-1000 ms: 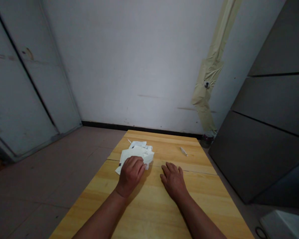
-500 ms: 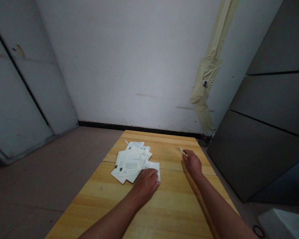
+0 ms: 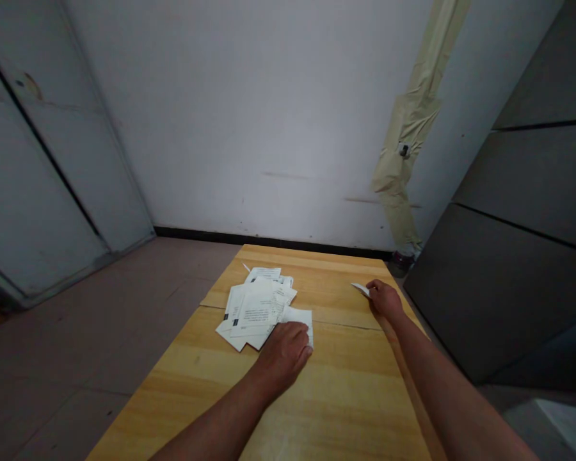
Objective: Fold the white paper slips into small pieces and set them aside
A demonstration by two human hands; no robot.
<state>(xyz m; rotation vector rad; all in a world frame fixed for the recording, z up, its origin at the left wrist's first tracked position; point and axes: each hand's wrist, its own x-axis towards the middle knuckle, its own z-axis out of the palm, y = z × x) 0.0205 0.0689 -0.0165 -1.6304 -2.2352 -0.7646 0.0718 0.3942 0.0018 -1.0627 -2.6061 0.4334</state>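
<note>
A loose pile of white printed paper sheets (image 3: 256,307) lies overlapping on the left part of the wooden table. At the pile's right edge my left hand (image 3: 288,349) is closed, its fingers curled over one white paper sheet (image 3: 300,315); part of that sheet is hidden under the hand. Farther right, a thin folded-looking white paper (image 3: 360,289) is pinched by my right hand (image 3: 384,299), slightly above the tabletop. What is printed on this paper cannot be made out.
The light wooden table (image 3: 336,397) has a seam running across it. Behind stands a white wall (image 3: 269,128) with a taped strip (image 3: 398,153). Grey cabinets (image 3: 523,256) rise on the right, and a pale box (image 3: 566,422) stands low at the right corner.
My right hand has moved right with its paper, which now shows more of its flat side. My left hand stays at the pile's edge. The view has shifted slightly.
</note>
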